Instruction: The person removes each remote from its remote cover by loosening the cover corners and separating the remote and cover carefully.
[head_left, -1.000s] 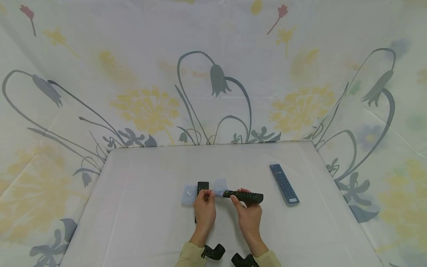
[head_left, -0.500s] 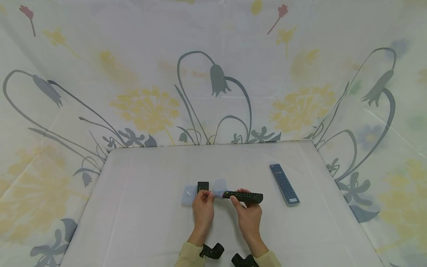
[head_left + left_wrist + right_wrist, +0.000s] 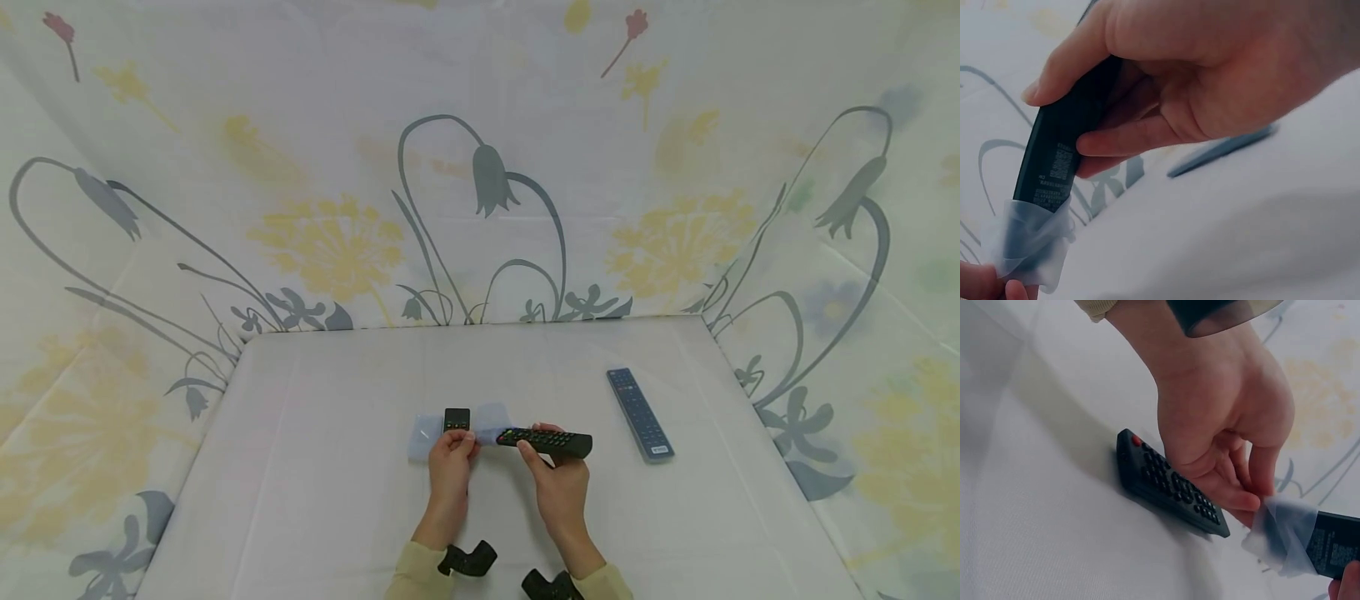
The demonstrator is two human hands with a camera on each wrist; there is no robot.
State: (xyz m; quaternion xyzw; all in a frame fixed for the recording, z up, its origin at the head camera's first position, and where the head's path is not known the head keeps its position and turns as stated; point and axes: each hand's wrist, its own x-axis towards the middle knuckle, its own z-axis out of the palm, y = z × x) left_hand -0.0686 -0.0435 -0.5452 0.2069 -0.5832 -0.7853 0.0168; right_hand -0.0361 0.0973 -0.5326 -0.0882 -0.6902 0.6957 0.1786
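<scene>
In the head view my right hand [image 3: 562, 492] grips a black remote control [image 3: 555, 442], held crosswise over the table with its buttons up. A translucent bluish plastic sleeve [image 3: 1035, 250] wraps the remote's left end. Fingertips of my left hand [image 3: 450, 479] pinch the sleeve's end, seen close in the right wrist view, where the sleeve [image 3: 1282, 534] looks crumpled and reaches past the remote. Below the left hand, a second black remote [image 3: 1166, 481] lies on the table, partly hidden by that hand in the head view. The left wrist view shows printed labels on the held remote's back.
A blue-looking remote [image 3: 640, 415] lies at the right of the white table [image 3: 322, 467]. Another piece of bluish plastic film [image 3: 424, 437] lies left of the second black remote. A flower-patterned cloth [image 3: 480, 250] stands behind the table and along both sides.
My left hand has drifted slightly left and toward me, still pinching the sleeve, and more film shows between the hands. My right hand and its remote have barely moved.
</scene>
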